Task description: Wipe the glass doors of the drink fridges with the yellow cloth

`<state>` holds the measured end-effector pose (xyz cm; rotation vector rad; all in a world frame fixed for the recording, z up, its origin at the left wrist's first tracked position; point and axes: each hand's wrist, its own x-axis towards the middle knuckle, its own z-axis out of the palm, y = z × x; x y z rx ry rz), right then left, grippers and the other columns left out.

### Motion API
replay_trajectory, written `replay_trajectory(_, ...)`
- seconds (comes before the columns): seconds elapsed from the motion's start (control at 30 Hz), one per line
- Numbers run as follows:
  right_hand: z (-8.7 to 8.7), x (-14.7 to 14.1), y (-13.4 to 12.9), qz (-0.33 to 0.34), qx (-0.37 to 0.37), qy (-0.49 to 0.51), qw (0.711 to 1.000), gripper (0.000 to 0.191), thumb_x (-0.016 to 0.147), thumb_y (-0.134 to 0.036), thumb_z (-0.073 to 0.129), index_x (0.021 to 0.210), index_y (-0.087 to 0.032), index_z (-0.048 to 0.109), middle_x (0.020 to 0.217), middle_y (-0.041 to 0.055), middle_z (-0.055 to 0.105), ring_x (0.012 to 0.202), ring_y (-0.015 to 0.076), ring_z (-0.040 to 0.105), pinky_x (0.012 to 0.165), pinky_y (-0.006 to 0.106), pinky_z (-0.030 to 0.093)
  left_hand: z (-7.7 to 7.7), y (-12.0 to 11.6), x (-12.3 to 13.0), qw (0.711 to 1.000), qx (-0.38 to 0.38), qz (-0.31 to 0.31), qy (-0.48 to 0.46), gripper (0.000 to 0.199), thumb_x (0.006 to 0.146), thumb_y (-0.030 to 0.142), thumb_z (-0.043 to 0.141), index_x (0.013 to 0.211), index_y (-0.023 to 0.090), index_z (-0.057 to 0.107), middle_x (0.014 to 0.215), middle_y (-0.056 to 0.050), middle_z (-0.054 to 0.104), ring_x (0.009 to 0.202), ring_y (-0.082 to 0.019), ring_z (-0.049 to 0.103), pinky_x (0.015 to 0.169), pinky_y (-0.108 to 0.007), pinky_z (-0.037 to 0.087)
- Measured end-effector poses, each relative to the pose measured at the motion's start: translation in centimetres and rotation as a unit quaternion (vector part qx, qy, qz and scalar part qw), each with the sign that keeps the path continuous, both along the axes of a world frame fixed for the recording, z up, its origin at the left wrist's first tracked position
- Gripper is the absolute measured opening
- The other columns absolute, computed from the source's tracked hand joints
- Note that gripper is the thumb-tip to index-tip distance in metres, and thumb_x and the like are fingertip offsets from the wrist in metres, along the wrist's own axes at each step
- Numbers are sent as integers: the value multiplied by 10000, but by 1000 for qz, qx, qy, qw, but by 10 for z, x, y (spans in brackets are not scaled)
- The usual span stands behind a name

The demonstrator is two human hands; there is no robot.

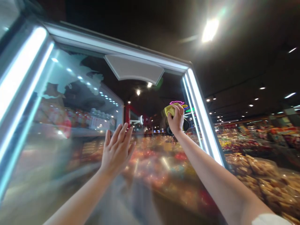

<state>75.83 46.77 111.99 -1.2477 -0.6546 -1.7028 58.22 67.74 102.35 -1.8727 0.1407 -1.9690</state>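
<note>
In the head view, my right hand (177,120) grips a yellow cleaning cloth (169,109) against the upper right part of a large glass pane (150,150). My left hand (117,150) lies with its fingers stretched out, palm toward the same pane, lower and further left. Whether its palm presses fully on the glass I cannot tell. Bright white light strips (203,115) run down both sides of the pane's frame. A pale curved panel (134,67) sits at the top middle.
Bagged snack-like goods (262,178) are piled to the right of the frame. Behind the glass or reflected in it, rows of bottles (93,117) and a red-framed shape appear, blurred. A bright ceiling lamp (210,30) hangs above.
</note>
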Motion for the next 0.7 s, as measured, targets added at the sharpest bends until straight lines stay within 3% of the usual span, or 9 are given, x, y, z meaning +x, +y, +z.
replay_trajectory(0.1,18,-29,33,-12,-50,10,999,395,958,-212,444,1297,-192,645,1414,130,568,1335,256,498,1149,447,394,2,7,-8,1000,-16,4,-2,562,984,356,404,1530,223,395,1577,-115,411,1459,-317,386,1236,-582,177)
replay_trajectory(0.17,0,-46,46,-38,-164,-60,984,400,992,-256,419,1324,-208,638,1457,97,556,1407,235,431,1201,427,324,1,10,-12,1000,-25,4,3,564,982,361,403,1531,230,395,1580,-115,407,1457,-323,389,1233,-588,178)
replay_trajectory(0.27,-44,-49,36,-74,-290,-139,944,395,992,-281,454,1349,-277,623,1491,36,541,1450,212,387,1241,445,238,-6,16,-19,999,-33,5,7,572,982,369,401,1534,221,389,1579,-123,407,1461,-323,381,1235,-585,165)
replay_trajectory(0.3,-53,-44,29,-77,-289,-137,944,390,986,-270,460,1334,-298,633,1481,25,553,1442,212,403,1244,466,223,-10,20,-22,999,-35,6,7,573,982,368,401,1537,222,384,1577,-122,413,1464,-321,378,1237,-582,159)
replay_trajectory(0.37,-55,-34,22,-63,-211,-92,971,387,973,-243,454,1291,-305,665,1450,30,581,1411,227,444,1227,502,256,-16,29,-29,999,-35,11,8,576,982,361,405,1545,242,368,1574,-110,421,1465,-315,378,1239,-578,152)
replay_trajectory(0.43,-38,-34,33,-33,-96,-24,995,406,959,-216,434,1275,-282,681,1446,54,578,1399,256,452,1187,520,324,-19,39,-36,999,-34,18,11,582,980,348,409,1553,268,347,1576,-95,421,1465,-309,379,1242,-572,145)
replay_trajectory(0.5,-20,-49,62,-15,-42,16,999,432,953,-190,416,1288,-278,675,1471,57,551,1423,274,415,1170,532,345,-20,46,-42,999,-33,30,14,579,980,341,409,1552,270,351,1575,-94,423,1466,-305,378,1244,-567,142)
replay_trajectory(0.6,-24,-84,104,-25,-137,-26,990,446,967,-185,423,1331,-319,642,1520,23,502,1475,254,338,1204,508,294,-18,51,-47,998,-35,46,22,556,983,354,403,1528,241,401,1574,-106,423,1466,-310,375,1241,-572,141)
replay_trajectory(0.7,-61,-99,108,-39,-278,-122,952,415,976,-234,469,1337,-363,629,1514,-11,510,1481,214,333,1227,447,265,-21,57,-54,997,-47,49,26,551,982,373,401,1512,224,428,1583,-113,408,1468,-315,370,1236,-574,155)
